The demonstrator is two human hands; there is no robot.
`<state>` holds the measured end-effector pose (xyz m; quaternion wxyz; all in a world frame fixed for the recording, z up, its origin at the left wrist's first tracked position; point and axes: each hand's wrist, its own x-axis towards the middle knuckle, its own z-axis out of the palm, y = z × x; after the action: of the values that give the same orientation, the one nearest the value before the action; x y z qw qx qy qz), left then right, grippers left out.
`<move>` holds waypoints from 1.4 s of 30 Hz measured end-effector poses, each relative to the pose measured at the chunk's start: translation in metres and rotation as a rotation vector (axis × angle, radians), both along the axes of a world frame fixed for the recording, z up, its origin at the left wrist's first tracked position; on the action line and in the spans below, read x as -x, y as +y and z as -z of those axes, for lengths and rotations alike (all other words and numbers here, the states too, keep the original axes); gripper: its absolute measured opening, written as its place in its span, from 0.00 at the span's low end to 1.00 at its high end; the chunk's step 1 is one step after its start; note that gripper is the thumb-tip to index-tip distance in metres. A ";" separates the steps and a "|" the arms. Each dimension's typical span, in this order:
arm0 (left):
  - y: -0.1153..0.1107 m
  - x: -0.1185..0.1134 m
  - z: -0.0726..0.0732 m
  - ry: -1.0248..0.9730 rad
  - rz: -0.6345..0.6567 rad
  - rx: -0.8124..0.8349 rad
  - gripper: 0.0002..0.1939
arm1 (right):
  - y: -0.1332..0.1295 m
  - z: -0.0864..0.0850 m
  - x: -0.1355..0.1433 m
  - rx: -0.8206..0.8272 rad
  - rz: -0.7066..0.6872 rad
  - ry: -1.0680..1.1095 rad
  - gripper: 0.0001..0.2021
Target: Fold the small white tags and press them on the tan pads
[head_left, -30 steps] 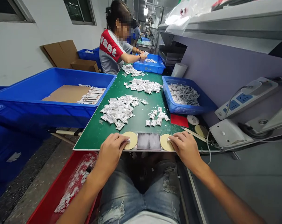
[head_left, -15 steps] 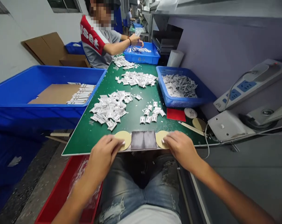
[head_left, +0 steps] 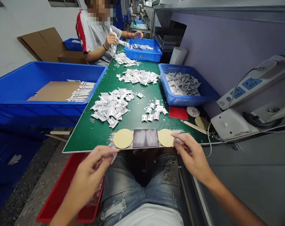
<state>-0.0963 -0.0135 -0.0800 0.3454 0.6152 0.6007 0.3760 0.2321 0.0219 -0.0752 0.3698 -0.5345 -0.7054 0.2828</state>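
Two round yellow sanding discs [head_left: 123, 138] lie at the table's front edge, with two dark rectangular abrasive pads [head_left: 145, 138] between them. My left hand [head_left: 95, 164] is just off the edge, below the left disc, its fingers closed on a small white plastic piece mostly hidden by them. By the right disc [head_left: 165, 137], my right hand [head_left: 188, 150] pinches another small white plastic piece [head_left: 177, 142] between thumb and fingers. Beyond the pads lies a small group of white plastic pieces [head_left: 156, 116]. A larger pile of the same pieces [head_left: 111, 105] is to its left.
A blue basket [head_left: 172, 101] of white pieces stands right, near a red square [head_left: 178, 113] and a knife [head_left: 194, 127]. The large blue bin [head_left: 39, 106] is left, a red bin [head_left: 45, 204] below. Across the table a co-worker [head_left: 95, 37] handles white parts over a blue tray [head_left: 144, 56].
Both hands have lifted off the yellow discs. My left hand has drawn back toward me and left; my right has shifted slightly right. The co-worker's hands have moved apart.
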 end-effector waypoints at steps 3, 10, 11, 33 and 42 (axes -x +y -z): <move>0.040 -0.014 0.001 -0.210 -0.202 -0.082 0.08 | 0.027 0.004 0.015 0.035 0.068 0.125 0.06; 0.050 -0.024 0.021 0.319 -0.021 -0.304 0.07 | 0.032 0.018 0.009 -0.361 -0.014 -0.579 0.08; 0.046 -0.022 0.022 0.391 0.005 -0.340 0.08 | 0.032 0.018 0.006 -0.379 -0.002 -0.631 0.08; 0.070 -0.012 0.017 0.622 0.022 -0.382 0.07 | 0.039 0.009 0.003 -0.359 -0.098 -0.764 0.09; 0.068 -0.015 0.008 0.753 0.024 -0.341 0.09 | 0.049 0.008 0.003 -0.379 -0.105 -0.811 0.09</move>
<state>-0.0815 0.0544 -0.0877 -0.0008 0.7651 0.6069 0.2149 0.2291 0.0710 -0.0836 0.1398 -0.4883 -0.8589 -0.0655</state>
